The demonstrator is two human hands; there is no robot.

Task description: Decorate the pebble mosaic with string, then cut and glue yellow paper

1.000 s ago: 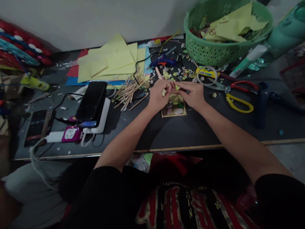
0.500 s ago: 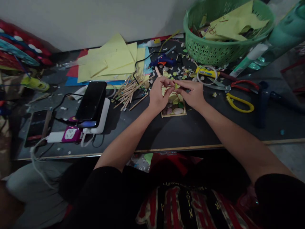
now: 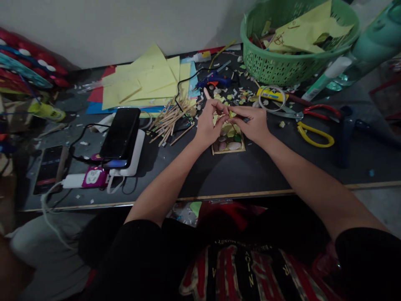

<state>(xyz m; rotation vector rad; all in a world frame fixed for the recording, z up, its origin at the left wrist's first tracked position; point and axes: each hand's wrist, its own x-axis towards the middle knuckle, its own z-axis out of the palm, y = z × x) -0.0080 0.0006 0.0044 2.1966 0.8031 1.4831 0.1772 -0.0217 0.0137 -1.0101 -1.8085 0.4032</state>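
Note:
My left hand (image 3: 209, 124) and my right hand (image 3: 253, 123) meet fingertip to fingertip over a small wooden-framed tile (image 3: 228, 144) filled with coloured pieces. Both hands pinch a small yellow-green scrap (image 3: 232, 114) between them, just above the tile's far edge. The tile lies flat on the black table (image 3: 238, 171). A pile of thin wooden sticks (image 3: 171, 119) lies just left of my left hand.
A green basket (image 3: 282, 62) with yellow paper stands at the back right. Scissors with red and yellow handles (image 3: 313, 125), a blue glue gun (image 3: 216, 78), yellow paper sheets (image 3: 147, 81), a phone on a power bank (image 3: 122, 133), another phone (image 3: 50, 167) and paper scraps cover the table.
My left hand's fingers have lifted and curled slightly; both hands stay together over the tile. Nothing else moved.

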